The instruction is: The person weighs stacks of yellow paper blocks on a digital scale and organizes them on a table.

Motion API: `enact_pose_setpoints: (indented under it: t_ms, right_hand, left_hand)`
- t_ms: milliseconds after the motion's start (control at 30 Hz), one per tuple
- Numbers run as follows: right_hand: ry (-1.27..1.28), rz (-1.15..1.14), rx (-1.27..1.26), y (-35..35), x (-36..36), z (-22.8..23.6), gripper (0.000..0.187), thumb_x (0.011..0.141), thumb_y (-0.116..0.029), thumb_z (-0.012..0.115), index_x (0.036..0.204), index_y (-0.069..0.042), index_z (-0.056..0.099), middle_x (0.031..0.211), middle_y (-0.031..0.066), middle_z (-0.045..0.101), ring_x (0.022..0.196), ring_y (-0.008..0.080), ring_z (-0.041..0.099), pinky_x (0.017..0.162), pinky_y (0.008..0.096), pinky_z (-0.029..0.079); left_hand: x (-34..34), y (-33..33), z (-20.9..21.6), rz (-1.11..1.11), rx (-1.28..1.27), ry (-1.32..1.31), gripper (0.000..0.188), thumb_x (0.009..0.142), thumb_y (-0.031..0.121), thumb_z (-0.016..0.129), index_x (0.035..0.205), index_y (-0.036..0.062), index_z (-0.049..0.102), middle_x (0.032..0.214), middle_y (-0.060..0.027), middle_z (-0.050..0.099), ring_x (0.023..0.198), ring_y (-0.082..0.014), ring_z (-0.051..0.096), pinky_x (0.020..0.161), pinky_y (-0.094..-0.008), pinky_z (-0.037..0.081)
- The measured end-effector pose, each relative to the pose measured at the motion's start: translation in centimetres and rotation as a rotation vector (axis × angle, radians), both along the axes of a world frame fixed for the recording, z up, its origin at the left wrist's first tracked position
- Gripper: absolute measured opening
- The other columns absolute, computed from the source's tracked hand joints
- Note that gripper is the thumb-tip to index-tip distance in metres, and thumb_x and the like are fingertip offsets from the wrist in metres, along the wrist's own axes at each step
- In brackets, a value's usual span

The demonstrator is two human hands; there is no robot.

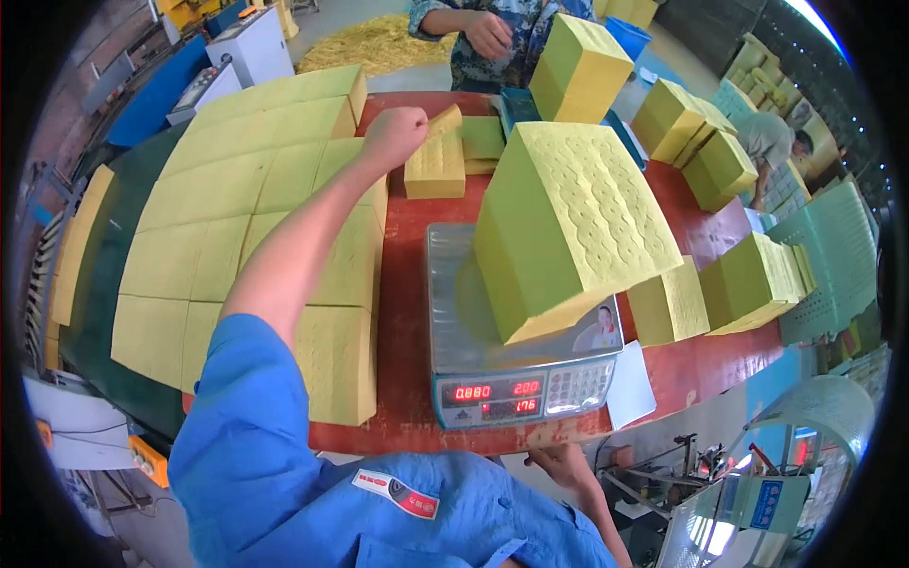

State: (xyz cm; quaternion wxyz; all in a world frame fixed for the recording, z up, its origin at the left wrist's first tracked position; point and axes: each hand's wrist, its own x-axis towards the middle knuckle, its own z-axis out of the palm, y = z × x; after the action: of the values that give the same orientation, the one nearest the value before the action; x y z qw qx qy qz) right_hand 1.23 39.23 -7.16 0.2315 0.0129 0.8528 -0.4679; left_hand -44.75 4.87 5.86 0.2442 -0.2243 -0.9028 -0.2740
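My left hand (396, 138) reaches over the red table, closed at the raised end of some yellow paper sheets (445, 121). These sheets tilt up from a small yellow stack (436, 168); my fingertips are partly hidden. On the metal pan of a digital scale (454, 327) stands a tall block of yellow paper (540, 227) with wavy embossed rows on top. The scale's red display is lit. Down at the table's front edge is my right hand (566, 466), its fingers loosely bent and partly apart, with nothing visible in them.
Rows of yellow paper blocks (218, 189) cover the left side. More yellow blocks (753, 284) stand at the right, beside a green perforated crate (824, 256). A white card (632, 386) lies by the scale. Across the table, a person (488, 43) stands near a blue tray (516, 106) bearing another block.
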Motion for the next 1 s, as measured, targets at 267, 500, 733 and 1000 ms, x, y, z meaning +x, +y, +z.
enact_pose_setpoints:
  t_ms: [267,500,733,1000]
  right_hand:
    - [-0.263,0.125,-0.408,0.2,-2.4,4.8,0.038,0.096,-0.033,0.056,0.113,0.0,0.065,0.096,0.0124,0.071,0.087,0.0225,0.067,0.077,0.0355,0.053]
    - [-0.611,-0.032,-1.137,-3.2,-5.5,8.9,0.048,0.1,-0.034,0.047,0.129,0.004,0.051,0.116,0.0155,0.063,0.104,0.0249,0.062,0.09,0.0359,0.05]
    - [-0.254,0.237,-0.806,-2.3,-4.1,7.3,0.035,0.092,-0.007,0.055,0.125,0.005,0.052,0.111,0.0094,0.064,0.099,0.0163,0.059,0.087,0.0317,0.049]
    - [0.157,0.437,-0.755,-0.8,-7.8,18.2,0.03,0.093,-0.012,0.058,0.118,0.005,0.056,0.103,0.0097,0.066,0.094,0.0129,0.059,0.082,0.0318,0.05]
  left_hand:
    - [26.8,0.5,5.6,0.102,0.439,-0.207,0.018,0.087,0.01,0.058,0.073,0.0029,0.049,0.065,-0.0004,0.044,0.065,-0.0068,0.046,0.06,-0.0249,0.04]
    - [45.9,9.4,-1.8,-0.286,-0.149,0.15,0.006,0.077,0.006,0.061,0.082,0.0047,0.058,0.105,-0.0135,0.064,0.103,-0.0289,0.063,0.095,-0.0487,0.047]
    - [52.8,12.5,-6.3,0.238,0.368,-0.232,0.028,0.087,0.02,0.062,0.109,0.0021,0.061,0.111,-0.0112,0.064,0.111,-0.0248,0.058,0.095,-0.0419,0.046]
    - [47.2,11.6,3.2,0.243,1.0,-0.582,0.026,0.094,0.022,0.056,0.1,-0.0031,0.063,0.09,-0.0044,0.064,0.081,-0.0089,0.056,0.072,-0.0244,0.046]
